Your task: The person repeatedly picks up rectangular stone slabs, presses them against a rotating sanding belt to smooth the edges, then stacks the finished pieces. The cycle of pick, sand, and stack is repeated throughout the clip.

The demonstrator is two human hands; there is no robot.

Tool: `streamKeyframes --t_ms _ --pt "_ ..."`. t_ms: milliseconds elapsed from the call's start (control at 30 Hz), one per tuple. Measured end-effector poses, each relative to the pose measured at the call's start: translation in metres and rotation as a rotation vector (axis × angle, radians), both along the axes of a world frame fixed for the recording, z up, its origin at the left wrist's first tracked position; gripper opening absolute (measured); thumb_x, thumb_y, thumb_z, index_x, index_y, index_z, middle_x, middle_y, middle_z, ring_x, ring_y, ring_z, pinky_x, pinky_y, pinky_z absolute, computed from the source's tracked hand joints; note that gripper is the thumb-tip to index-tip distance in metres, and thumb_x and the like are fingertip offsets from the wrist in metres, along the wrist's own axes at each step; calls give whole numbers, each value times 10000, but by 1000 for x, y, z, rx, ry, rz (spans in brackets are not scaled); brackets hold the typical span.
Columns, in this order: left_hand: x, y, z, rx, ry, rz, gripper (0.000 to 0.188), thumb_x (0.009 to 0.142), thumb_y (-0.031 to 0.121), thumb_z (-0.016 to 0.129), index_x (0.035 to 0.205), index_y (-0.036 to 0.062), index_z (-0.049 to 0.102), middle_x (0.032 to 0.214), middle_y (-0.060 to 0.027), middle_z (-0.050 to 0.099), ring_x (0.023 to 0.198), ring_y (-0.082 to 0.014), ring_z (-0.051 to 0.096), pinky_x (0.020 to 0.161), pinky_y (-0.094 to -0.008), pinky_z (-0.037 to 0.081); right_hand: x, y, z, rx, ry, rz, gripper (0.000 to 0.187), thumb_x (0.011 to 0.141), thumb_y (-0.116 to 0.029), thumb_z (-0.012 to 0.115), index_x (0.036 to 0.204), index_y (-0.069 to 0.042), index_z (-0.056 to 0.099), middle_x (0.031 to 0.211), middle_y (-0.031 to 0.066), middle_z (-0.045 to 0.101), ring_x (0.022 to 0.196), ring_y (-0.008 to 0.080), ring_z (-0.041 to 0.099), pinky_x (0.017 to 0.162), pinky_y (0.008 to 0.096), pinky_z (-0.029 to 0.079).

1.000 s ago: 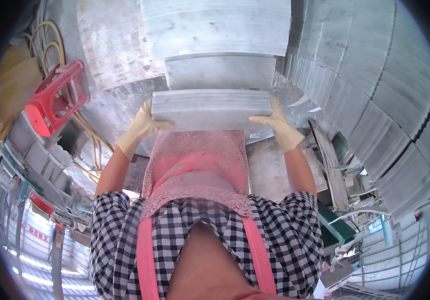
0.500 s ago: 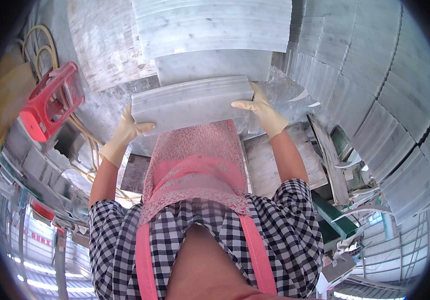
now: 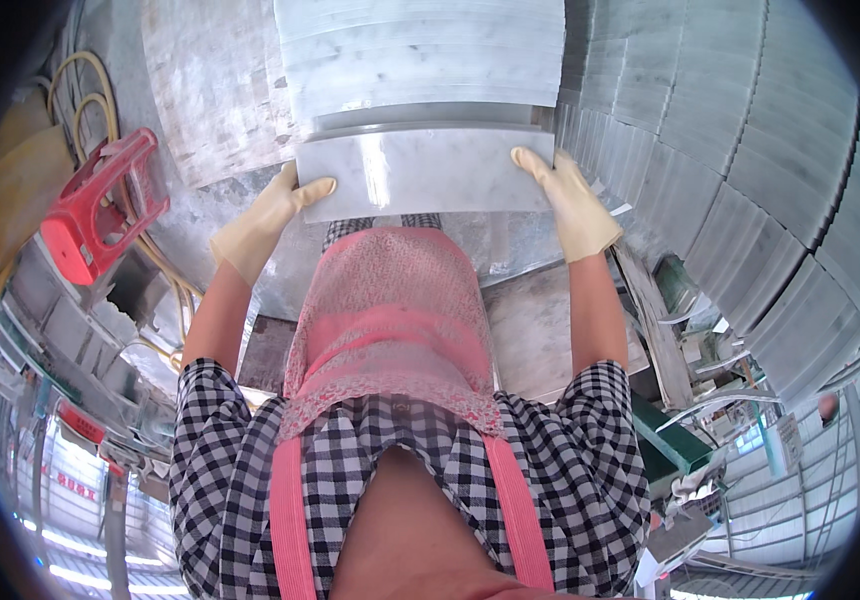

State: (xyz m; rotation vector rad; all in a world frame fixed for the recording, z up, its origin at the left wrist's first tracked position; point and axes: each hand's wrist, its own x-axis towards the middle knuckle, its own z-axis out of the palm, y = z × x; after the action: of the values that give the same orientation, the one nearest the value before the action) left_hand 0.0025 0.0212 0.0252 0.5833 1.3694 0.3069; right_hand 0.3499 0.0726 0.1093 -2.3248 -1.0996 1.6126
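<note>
A small stack of grey-white marble tiles [image 3: 440, 175] is in front of me, its broad glossy face toward me. My left hand [image 3: 272, 217], in a cream rubber glove, grips the stack's left end with the thumb over the face. At the right end my right hand [image 3: 572, 205], gloved the same way, holds it likewise. Both hands' other fingers are mostly hidden at the ends and behind. Just beyond the held tiles lies a larger pile of marble tiles [image 3: 420, 55]; the held stack overlaps its near side, and I cannot tell whether they touch.
Long rows of stacked grey tiles [image 3: 720, 140] line the right side. A red plastic stool [image 3: 75, 240] stands at left beside a yellow hose [image 3: 100, 75]. A whitish worn board [image 3: 212, 90] lies left of the pile. A wooden plank [image 3: 655, 325] and green metal part [image 3: 685, 445] are at right.
Both hands have moved the tile stack forward, away from my body and toward the larger pile. The stack has tilted, so its broad face now shows and its layered edges show less.
</note>
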Motion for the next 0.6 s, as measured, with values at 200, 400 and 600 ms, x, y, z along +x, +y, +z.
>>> streamKeyframes --t_ms 200,400,600 --pt "8 13 -22 83 15 13 820 840 357 762 1410 -96 384 1352 -248 533 1260 -319 516 1051 -392 407 11 26 -8 0 -53 297 658 915 -467 544 1331 42 519 1385 196 515 1267 254 494 1077 355 345" --pt "-6 4 -55 21 193 -265 987 794 574 735 1387 -130 377 1316 -295 544 1202 -340 562 999 -402 468 23 31 -30 89 -32 362 684 920 -487 559 1294 83 515 1328 257 532 1244 323 506 1079 429 350" --pt "17 6 -29 116 29 126 867 887 511 649 1475 -27 308 1348 -280 513 1227 -300 536 1016 -400 449 30 37 -56 -6 -262 413 737 836 -588 665 1140 81 594 1075 254 660 1088 342 608 944 416 447"
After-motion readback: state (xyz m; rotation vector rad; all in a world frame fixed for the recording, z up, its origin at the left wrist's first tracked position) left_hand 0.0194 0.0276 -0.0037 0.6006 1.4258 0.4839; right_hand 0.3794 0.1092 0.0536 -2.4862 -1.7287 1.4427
